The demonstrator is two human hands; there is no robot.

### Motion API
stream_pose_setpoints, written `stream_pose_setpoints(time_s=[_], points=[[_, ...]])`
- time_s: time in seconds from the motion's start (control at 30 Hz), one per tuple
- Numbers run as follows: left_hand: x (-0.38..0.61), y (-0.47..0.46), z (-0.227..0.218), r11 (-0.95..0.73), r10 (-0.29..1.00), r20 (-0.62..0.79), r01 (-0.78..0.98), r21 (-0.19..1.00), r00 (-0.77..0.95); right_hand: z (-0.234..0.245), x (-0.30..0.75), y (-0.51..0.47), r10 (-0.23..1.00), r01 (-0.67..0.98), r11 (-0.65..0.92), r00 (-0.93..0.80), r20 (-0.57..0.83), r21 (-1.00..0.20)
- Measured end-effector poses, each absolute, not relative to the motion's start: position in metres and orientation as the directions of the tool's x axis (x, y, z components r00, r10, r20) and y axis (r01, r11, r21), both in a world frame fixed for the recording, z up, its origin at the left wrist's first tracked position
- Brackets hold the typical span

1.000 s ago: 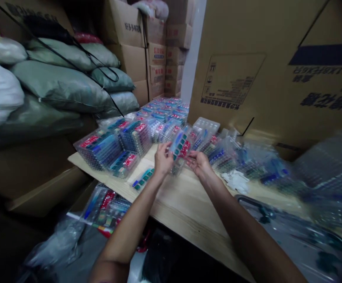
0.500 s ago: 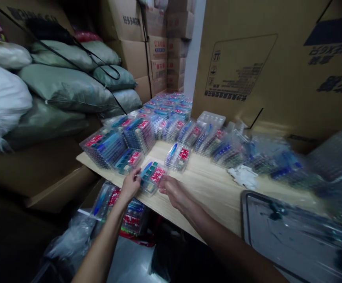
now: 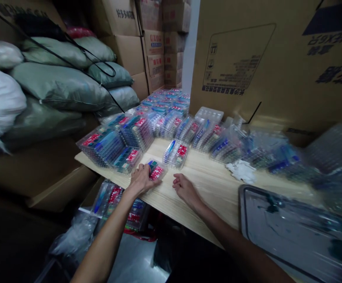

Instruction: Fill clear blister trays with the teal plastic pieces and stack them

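My left hand is closed over the near left part of a clear plastic tray, hiding much of it; a blue item, dark green pieces and a red-and-white piece show inside. To the right, above the bare wood, my right hand is apart from the tray, its fingers loosely bent and nothing visible in them. Just beyond both hands lies a small pile of filled trays with a blue pen-like item and a red piece on top. Left of my left hand sits a low stack of similar trays.
Taller tray stacks stand on the wooden table, with a row of leaning trays behind. A crumpled white thing lies near a grey large tray. Sacks and a big carton flank the table.
My right hand has let go of the tray and moved right. My left hand has shifted from the tray's left edge to over its top.
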State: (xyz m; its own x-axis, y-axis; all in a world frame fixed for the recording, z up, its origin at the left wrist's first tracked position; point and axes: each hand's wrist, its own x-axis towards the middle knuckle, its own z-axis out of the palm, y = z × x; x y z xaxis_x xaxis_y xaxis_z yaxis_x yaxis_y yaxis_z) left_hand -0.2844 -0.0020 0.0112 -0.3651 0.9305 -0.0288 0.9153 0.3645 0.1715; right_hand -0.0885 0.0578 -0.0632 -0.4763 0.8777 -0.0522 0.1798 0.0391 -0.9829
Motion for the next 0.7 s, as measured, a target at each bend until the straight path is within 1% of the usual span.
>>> stream_pose_setpoints(time_s=[0.1,0.13,0.23,0.3,0.4,0.57,0.7], points=[[-0.284,-0.008,0.016,0.356,0.934,-0.093,0.912,0.202,-0.344,-0.071,-0.082,0.053,0.848,0.125,0.181,-0.522,0.090,-0.976],[-0.284,-0.009,0.020,0.354,0.934,-0.129,0.916,0.189,-0.334,-0.073,-0.081,0.051,0.840,0.113,0.224,-0.526,0.133,-0.968],[-0.278,-0.004,0.034,0.336,0.915,-0.265,0.939,0.076,-0.306,-0.075,-0.077,0.046,0.789,0.104,0.406,-0.541,0.291,-0.908],[-0.273,0.008,0.040,0.303,0.903,-0.326,0.953,0.017,-0.281,-0.073,-0.076,0.043,0.741,0.108,0.503,-0.565,0.363,-0.858],[-0.267,0.026,0.040,0.254,0.912,-0.333,0.967,0.005,-0.238,-0.069,-0.074,0.042,0.715,0.116,0.539,-0.585,0.381,-0.834],[-0.268,0.041,0.025,0.227,0.945,-0.249,0.974,0.025,-0.214,-0.063,-0.071,0.044,0.721,0.144,0.516,-0.605,0.338,-0.845],[-0.275,0.050,0.020,0.141,0.944,-0.306,0.989,0.042,-0.122,-0.061,-0.070,0.046,0.725,0.153,0.497,-0.613,0.312,-0.854]])
